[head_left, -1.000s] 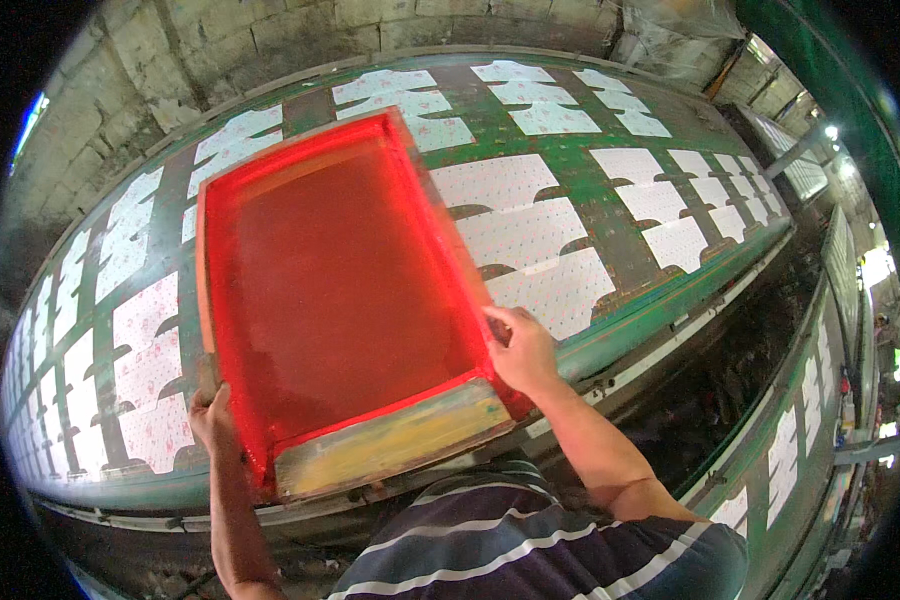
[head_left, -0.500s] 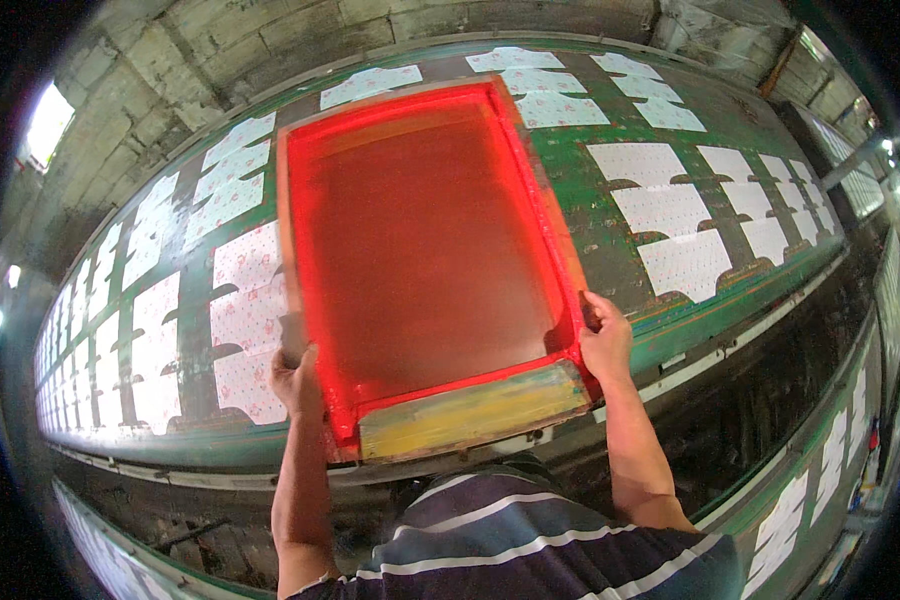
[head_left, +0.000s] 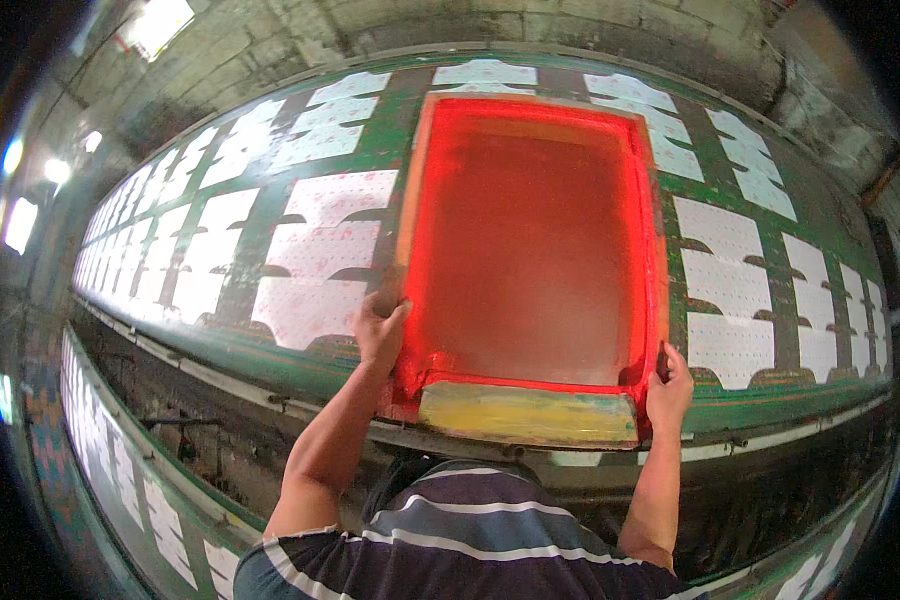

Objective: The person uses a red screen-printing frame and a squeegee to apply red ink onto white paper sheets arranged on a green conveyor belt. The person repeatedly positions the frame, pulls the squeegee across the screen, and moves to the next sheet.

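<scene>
Over the long green table, I hold a large screen printing frame (head_left: 525,260) by its two long sides. Its dark brown-red mesh is bordered by bright red, and a yellowish, paint-smeared strip (head_left: 528,412) runs along the near end. My left hand (head_left: 380,325) is closed round the lower left side, thumb on top. On the lower right side my right hand (head_left: 669,385) grips the edge, its underside fingers hidden. White printed fabric pieces (head_left: 320,255) lie left of the frame, and similar dotted pieces (head_left: 725,300) lie to its right. Whether the frame touches the table I cannot tell.
Rows of white cut pieces (head_left: 235,145) cover the green table (head_left: 275,178) far to both sides. A rail (head_left: 240,395) follows its near edge. Another table with white pieces (head_left: 168,525) stands at the lower left. Behind the far edge rises a block wall (head_left: 300,35).
The view has turned, and the frame now appears farther right and straighter, less tilted. More of the fabric pieces left of it shows. Both hands keep their hold on its sides.
</scene>
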Available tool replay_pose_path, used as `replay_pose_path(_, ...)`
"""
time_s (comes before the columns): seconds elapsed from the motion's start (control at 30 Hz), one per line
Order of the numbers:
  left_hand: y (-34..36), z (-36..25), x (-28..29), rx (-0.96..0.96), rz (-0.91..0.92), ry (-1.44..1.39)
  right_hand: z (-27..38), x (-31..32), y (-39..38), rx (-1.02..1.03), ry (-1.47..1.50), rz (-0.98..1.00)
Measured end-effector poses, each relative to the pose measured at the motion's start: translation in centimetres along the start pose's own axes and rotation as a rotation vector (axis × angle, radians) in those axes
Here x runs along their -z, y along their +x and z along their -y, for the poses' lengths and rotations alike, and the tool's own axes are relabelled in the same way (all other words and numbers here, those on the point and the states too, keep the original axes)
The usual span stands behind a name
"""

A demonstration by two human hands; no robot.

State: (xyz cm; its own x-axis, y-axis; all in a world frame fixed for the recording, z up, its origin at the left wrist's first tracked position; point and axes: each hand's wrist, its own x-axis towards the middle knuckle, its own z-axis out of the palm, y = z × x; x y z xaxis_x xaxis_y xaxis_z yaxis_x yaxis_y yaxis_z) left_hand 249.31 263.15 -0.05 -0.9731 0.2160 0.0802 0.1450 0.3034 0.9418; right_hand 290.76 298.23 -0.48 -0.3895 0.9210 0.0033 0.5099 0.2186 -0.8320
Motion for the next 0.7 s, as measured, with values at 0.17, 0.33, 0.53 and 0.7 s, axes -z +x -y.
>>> replay_pose_path(0.17, 0.0, -0.2, -0.6, 0.043, -0.025, 0.15, 4.3, 0.6, -2.3, 0.23, -0.557, 0.026)
replay_pose_path(0.33, 0.6, 1.2, -1.0, 0.044, -0.021, 0.331, 10.3, -0.2, -9.6, 0.767, -0.32, 0.633)
replay_pose_path(0.53, 0.4, -1.2, 1.0, -0.099, 0.0, 0.369, 13.2, -3.5, -11.7, 0.896, -0.539, 0.588)
replay_pose_path(0.7, -1.8, -13.7, 11.1, -0.37, 0.083, -0.362, 14.6, -5.3, -11.6, 0.868, -0.585, 0.476)
